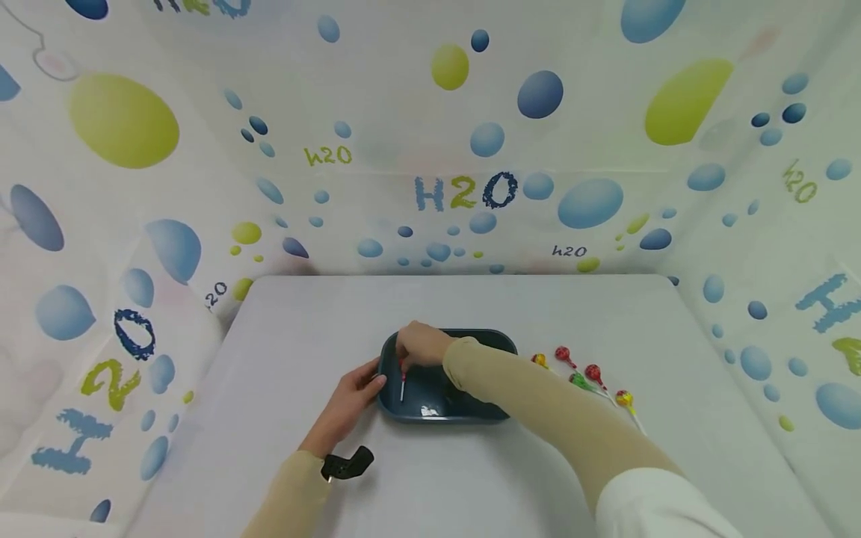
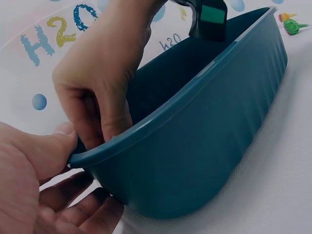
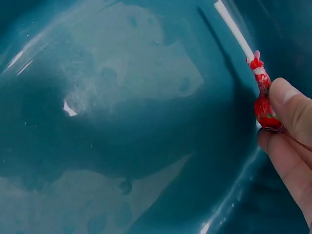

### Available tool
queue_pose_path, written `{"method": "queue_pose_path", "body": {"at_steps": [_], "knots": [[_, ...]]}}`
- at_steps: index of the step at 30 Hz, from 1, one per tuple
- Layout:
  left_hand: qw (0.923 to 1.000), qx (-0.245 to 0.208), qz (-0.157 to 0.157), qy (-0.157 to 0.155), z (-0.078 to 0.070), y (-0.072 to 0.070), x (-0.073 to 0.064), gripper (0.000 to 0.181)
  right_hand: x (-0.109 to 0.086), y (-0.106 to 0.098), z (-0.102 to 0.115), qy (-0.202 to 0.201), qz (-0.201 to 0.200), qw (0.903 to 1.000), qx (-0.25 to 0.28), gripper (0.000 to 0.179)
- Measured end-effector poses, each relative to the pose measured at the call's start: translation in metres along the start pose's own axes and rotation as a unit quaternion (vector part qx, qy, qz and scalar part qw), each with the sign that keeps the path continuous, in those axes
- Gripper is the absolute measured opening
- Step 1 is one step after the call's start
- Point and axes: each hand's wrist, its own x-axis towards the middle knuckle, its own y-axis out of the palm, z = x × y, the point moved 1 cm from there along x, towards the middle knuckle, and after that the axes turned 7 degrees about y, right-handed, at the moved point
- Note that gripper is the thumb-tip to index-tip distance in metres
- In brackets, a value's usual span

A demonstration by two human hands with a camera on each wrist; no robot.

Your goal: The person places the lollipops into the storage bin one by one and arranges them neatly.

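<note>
A dark teal plastic tray [image 1: 444, 420] with rounded corners stands on the table. My left hand [image 1: 352, 403] grips its left end, thumb at the rim and fingers curled against the outer wall in the left wrist view. My right hand [image 1: 422, 345] is down inside the tray at that same end. Between thumb and fingertips it pinches a red-wrapped lollipop [image 3: 265, 109] by the candy end, the white stick pointing away from the hand. In the head view only a little red and the stick show below the hand. The right forearm covers part of the tray's right side.
Right of the tray lie several wrapped lollipops: a green one [image 1: 580, 381], a yellow one [image 1: 624, 398], another yellow one [image 1: 539, 360] and two red ones [image 1: 593, 372]. A white patterned curtain [image 1: 377, 90] surrounds the white table [image 1: 323, 314]. The left wrist wears a black device [image 1: 347, 465].
</note>
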Motion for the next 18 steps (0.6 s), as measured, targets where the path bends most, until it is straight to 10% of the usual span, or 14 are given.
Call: {"method": "queue_pose_path", "body": {"at_steps": [18], "knots": [[1.0,0.008,0.0,0.001,-0.001,0.001,-0.002,0.053,0.015,0.017,-0.006,-0.031,-0.011,0.9994,-0.012,0.018]]}}
